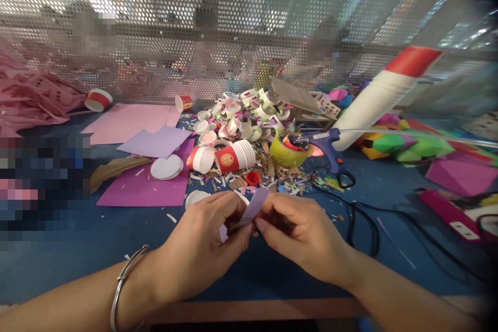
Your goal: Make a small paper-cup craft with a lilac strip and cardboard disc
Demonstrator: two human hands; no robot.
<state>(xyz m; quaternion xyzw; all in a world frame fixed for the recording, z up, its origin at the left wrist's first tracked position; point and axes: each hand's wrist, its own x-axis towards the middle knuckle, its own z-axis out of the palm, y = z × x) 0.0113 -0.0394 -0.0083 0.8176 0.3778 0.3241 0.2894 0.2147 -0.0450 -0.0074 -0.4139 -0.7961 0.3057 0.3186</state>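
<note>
Near the table's front, my left hand (210,238) and my right hand (303,233) meet, both closed on a lilac paper strip (256,204). Its upper end sticks up between my fingers, and the rest is partly hidden by them. Just behind my hands lie a white paper disc (197,198), a red bottle cap (252,178) and scattered paper scraps. Farther back, a stack of red-and-white paper cups (235,156) lies on its side next to another cup (201,159).
A blue glue gun (329,145) leans on a yellow-green bowl (290,153), its black cable trailing right. A heap of cut cup rings (237,119) rises at centre. Purple paper (143,192) lies left; a long white-and-red cup stack (381,93) stands tilted right. A perforated metal screen (241,26) closes the back.
</note>
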